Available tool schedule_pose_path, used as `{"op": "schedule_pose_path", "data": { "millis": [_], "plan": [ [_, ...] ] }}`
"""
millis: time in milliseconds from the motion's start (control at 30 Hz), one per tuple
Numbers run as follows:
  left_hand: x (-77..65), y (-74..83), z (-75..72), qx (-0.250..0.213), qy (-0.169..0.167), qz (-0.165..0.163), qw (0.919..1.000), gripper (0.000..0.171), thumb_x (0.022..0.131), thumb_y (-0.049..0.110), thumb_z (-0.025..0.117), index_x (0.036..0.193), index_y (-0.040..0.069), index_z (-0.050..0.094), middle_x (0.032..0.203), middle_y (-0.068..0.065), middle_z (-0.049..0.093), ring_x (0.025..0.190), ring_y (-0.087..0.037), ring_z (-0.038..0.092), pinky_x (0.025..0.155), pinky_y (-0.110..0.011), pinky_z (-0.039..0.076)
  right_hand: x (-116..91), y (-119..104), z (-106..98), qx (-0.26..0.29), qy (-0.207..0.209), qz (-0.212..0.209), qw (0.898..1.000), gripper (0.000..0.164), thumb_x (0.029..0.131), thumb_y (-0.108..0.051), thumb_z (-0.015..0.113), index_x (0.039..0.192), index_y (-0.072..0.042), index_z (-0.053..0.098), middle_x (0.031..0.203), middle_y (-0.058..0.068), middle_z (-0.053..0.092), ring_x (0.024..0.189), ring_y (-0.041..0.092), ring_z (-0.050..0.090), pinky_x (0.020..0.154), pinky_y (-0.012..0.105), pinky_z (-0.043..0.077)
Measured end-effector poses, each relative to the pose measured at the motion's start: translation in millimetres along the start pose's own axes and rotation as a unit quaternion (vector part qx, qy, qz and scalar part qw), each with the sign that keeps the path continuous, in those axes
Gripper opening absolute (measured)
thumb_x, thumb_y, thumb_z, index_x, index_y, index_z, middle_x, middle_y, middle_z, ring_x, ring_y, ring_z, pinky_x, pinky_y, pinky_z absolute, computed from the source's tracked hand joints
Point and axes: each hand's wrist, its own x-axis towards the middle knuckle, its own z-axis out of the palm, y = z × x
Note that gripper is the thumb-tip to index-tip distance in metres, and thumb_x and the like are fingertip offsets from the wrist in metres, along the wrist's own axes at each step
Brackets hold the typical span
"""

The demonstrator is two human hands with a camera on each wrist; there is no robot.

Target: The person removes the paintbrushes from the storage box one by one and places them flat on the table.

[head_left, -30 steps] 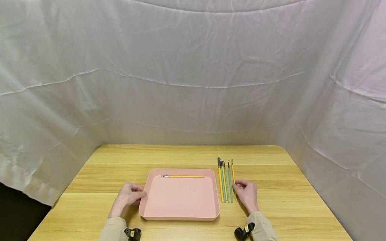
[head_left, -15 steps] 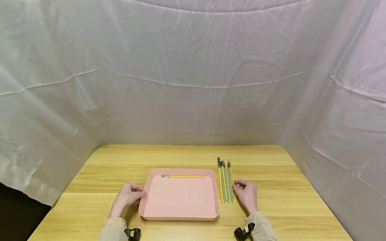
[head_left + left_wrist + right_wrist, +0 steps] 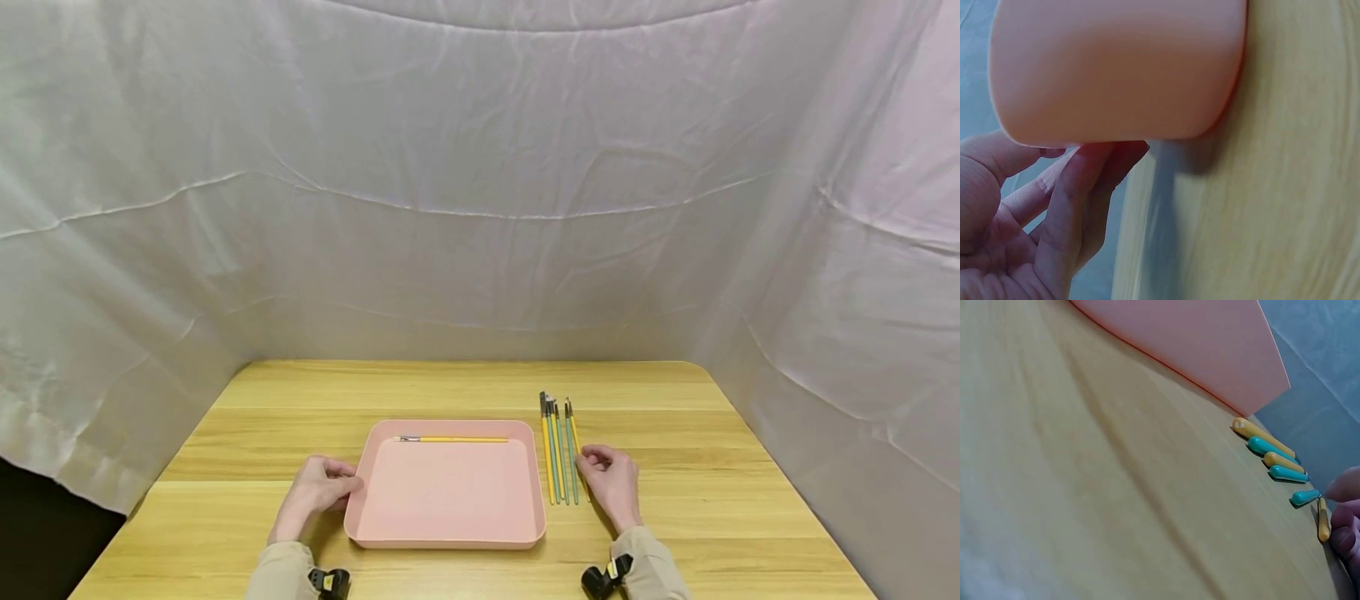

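Observation:
At the left side of the pink tray (image 3: 450, 500), my left hand (image 3: 318, 492) grips the rim, thumb over the edge and fingers against the outer wall (image 3: 1116, 87). Inside the tray, near its far wall, lies one yellow paintbrush (image 3: 465, 439), bristles to the left. My right hand (image 3: 611, 483) pinches the rightmost yellow paintbrush (image 3: 576, 435), which slants with its bristle end to the left. In the right wrist view, the handle end (image 3: 1324, 525) of this brush shows beside the fingertips (image 3: 1342, 537). Most of its grip is hidden there.
Between tray and right hand, several yellow and green paintbrushes (image 3: 555, 458) lie side by side, bristles away from me. The wooden table (image 3: 450, 387) ends at a grey cloth backdrop (image 3: 480, 275) that also hangs at both sides.
The bristle end of the rightmost yellow paintbrush has swung left, close to the neighbouring green brush. My right hand has barely shifted; my left hand and the tray stay in place.

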Motion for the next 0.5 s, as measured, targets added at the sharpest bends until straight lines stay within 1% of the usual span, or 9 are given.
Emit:
{"op": "schedule_pose_path", "data": {
  "millis": [167,267,333,400,467,500],
  "plan": [
    [0.2,-0.1,-0.8,-0.004,-0.001,-0.001,1.0,0.02,0.081,-0.003,0.072,0.096,-0.014,0.069,0.076,-0.007,0.071,0.067,-0.016,0.069,0.06,-0.029,0.062,2.5,-5.7,-1.2,0.028,0.003,0.035,0.999,0.021,0.088,-0.017,0.074,0.103,-0.003,0.078,0.089,0.012,0.075,0.069,-0.002,0.058,0.066,0.013,0.049],
    [-0.6,-0.5,-1.1,-0.004,-0.001,-0.001,1.0,0.02,0.08,-0.003,0.071,0.097,-0.015,0.069,0.076,-0.008,0.071,0.068,-0.016,0.069,0.061,-0.03,0.062,3.9,-10.5,-0.3,0.057,0.001,0.049,0.997,0.021,0.089,-0.015,0.073,0.105,-0.002,0.077,0.095,0.015,0.076,0.071,-0.003,0.058,0.066,0.013,0.049],
    [-1.0,-0.7,-0.9,-0.007,-0.001,0.0,1.0,0.02,0.08,-0.003,0.071,0.096,-0.015,0.069,0.075,-0.007,0.071,0.068,-0.016,0.069,0.061,-0.03,0.063,3.9,-15.6,1.9,0.078,-0.001,0.048,0.996,0.021,0.089,-0.012,0.073,0.106,0.0,0.076,0.096,0.016,0.075,0.069,-0.002,0.057,0.065,0.014,0.049],
    [-1.0,-1.1,-1.1,-0.005,0.0,0.003,1.0,0.02,0.079,-0.003,0.071,0.096,-0.015,0.069,0.074,-0.007,0.071,0.068,-0.017,0.069,0.061,-0.031,0.063,3.2,-23.5,4.7,0.105,-0.012,0.048,0.993,0.021,0.089,-0.009,0.072,0.108,0.001,0.075,0.098,0.017,0.074,0.07,0.0,0.057,0.065,0.014,0.049],
    [-0.8,-1.2,-1.3,-0.005,0.001,0.006,1.0,0.02,0.079,-0.004,0.071,0.095,-0.015,0.069,0.074,-0.007,0.071,0.068,-0.017,0.069,0.061,-0.031,0.063,2.3,-34.3,7.7,0.126,-0.029,0.039,0.991,0.022,0.089,-0.007,0.071,0.11,0.003,0.074,0.099,0.017,0.072,0.073,0.002,0.058,0.068,0.015,0.05],
    [-0.7,-1.2,-1.3,-0.005,0.002,0.007,1.0,0.019,0.079,-0.004,0.071,0.095,-0.015,0.068,0.073,-0.007,0.071,0.068,-0.017,0.069,0.061,-0.031,0.063,2.4,-39.6,9.6,0.13,-0.037,0.026,0.99,0.022,0.089,-0.005,0.071,0.109,0.003,0.074,0.099,0.018,0.072,0.075,0.003,0.059,0.069,0.015,0.051]
  ]
}}
